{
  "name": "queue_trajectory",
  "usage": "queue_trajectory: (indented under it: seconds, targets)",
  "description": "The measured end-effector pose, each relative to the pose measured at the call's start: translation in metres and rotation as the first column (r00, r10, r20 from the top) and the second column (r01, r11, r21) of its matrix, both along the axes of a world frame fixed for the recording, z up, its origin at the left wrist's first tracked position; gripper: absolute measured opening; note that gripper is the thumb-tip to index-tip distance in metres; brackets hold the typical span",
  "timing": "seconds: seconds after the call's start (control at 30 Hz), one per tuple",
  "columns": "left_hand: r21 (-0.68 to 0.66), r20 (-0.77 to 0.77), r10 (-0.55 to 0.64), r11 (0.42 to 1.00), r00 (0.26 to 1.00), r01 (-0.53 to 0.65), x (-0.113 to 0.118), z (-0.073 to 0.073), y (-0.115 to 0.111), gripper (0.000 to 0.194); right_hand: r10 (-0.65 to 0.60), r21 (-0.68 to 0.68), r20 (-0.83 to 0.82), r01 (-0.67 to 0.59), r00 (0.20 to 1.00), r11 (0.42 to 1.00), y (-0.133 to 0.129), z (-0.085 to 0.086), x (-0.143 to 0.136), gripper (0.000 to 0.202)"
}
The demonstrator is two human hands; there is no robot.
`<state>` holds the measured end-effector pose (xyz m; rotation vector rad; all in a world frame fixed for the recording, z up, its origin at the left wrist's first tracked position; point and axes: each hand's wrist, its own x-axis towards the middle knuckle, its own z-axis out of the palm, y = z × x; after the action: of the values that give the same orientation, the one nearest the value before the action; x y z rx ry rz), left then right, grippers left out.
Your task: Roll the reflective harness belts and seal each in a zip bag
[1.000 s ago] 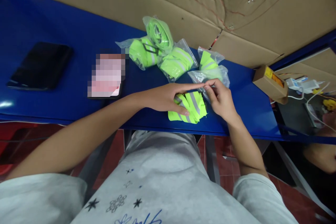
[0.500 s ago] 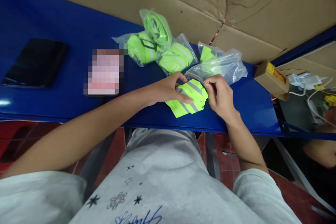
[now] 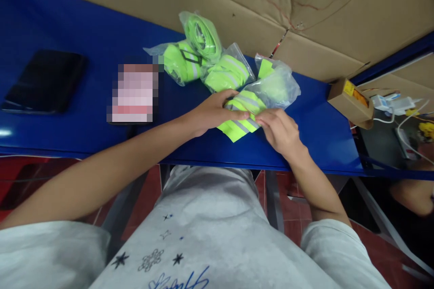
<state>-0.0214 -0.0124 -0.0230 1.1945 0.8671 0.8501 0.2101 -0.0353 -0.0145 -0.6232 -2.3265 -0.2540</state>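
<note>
My left hand (image 3: 217,110) is closed around a folded reflective strap (image 3: 240,131), bright yellow-green with grey stripes, its thumb lying across the top. At the strap's right side my right hand (image 3: 280,128) pinches its edge, fingertips close to the left thumb. Whether something thin is also between those fingertips is too small to tell. Just behind the strap lies a crumpled clear plastic bag (image 3: 285,83) with yellow-green material showing through. Farther left, several similar straps sit in clear bags, one bagged roll (image 3: 203,38) resting on top of the others.
On the blue table (image 3: 190,149), a phone with a blurred screen (image 3: 134,92) and a dark flat case (image 3: 45,81) lie to the left. A small cardboard box (image 3: 349,101) stands at the right end beside white cables. Cardboard (image 3: 135,9) lines the back. Another person's arm (image 3: 413,196) shows far right.
My right hand has moved left and slightly down across the strap, toward the left thumb. The strap has turned and shifted slightly. The clear bag behind has pulled in at its right side.
</note>
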Motion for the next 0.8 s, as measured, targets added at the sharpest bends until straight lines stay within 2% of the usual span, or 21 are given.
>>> queue_trajectory:
  seconds: [0.13, 0.3, 0.37, 0.43, 0.47, 0.5, 0.57, 0.63, 0.7, 0.73, 0.77, 0.8]
  targets:
    - [0.033, 0.068, 0.133, 0.99, 0.989, -0.136, 0.005, -0.007, 0.0, 0.053, -0.067, 0.116, 0.1, 0.055, 0.993, 0.992, -0.004, -0.005, -0.002, 0.029]
    - [0.053, 0.115, 0.291, 0.953, 0.95, -0.299, 0.009, -0.018, 0.005, 0.059, -0.12, 0.134, 0.164, 0.099, 0.979, 0.986, -0.007, -0.01, -0.011, 0.041]
    - [0.073, 0.134, 0.324, 0.939, 0.937, -0.335, 0.01, -0.021, 0.007, 0.066, -0.09, 0.074, 0.129, 0.081, 0.987, 0.994, -0.009, -0.01, -0.018, 0.037]
    - [0.12, 0.169, 0.333, 0.927, 0.927, -0.355, 0.01, -0.021, 0.009, 0.076, -0.113, -0.078, -0.024, 0.11, 0.993, 0.991, -0.008, -0.007, -0.024, 0.025]
    - [0.145, 0.19, 0.338, 0.919, 0.922, -0.366, 0.01, -0.02, 0.009, 0.08, -0.165, -0.176, -0.131, 0.141, 0.978, 0.974, -0.006, -0.005, -0.025, 0.016]
    - [0.162, 0.214, 0.342, 0.911, 0.915, -0.378, 0.009, -0.018, 0.009, 0.083, -0.237, -0.281, -0.231, 0.168, 0.944, 0.945, -0.003, -0.004, -0.025, 0.008]
    - [0.169, 0.271, 0.344, 0.902, 0.899, -0.396, 0.008, -0.013, 0.01, 0.082, -0.366, -0.49, -0.371, 0.155, 0.854, 0.858, 0.004, -0.001, -0.025, 0.024]
    - [0.162, 0.338, 0.34, 0.898, 0.878, -0.41, 0.006, -0.009, 0.01, 0.079, -0.388, -0.681, -0.414, 0.004, 0.823, 0.733, 0.012, 0.0, -0.028, 0.043]
    - [0.163, 0.372, 0.333, 0.895, 0.867, -0.414, 0.005, -0.006, 0.01, 0.079, -0.335, -0.815, -0.424, -0.193, 0.842, 0.547, 0.018, -0.003, -0.038, 0.058]
    - [0.17, 0.367, 0.333, 0.894, 0.868, -0.415, 0.004, -0.006, 0.009, 0.078, -0.313, -0.845, -0.439, -0.269, 0.842, 0.462, 0.02, -0.006, -0.044, 0.062]
    - [0.18, 0.352, 0.34, 0.89, 0.872, -0.419, 0.003, -0.006, 0.009, 0.078, -0.309, -0.857, -0.459, -0.323, 0.833, 0.401, 0.021, -0.009, -0.051, 0.064]
    - [0.189, 0.329, 0.349, 0.886, 0.877, -0.423, 0.002, -0.005, 0.008, 0.077, -0.322, -0.856, -0.483, -0.362, 0.814, 0.369, 0.023, -0.012, -0.058, 0.064]
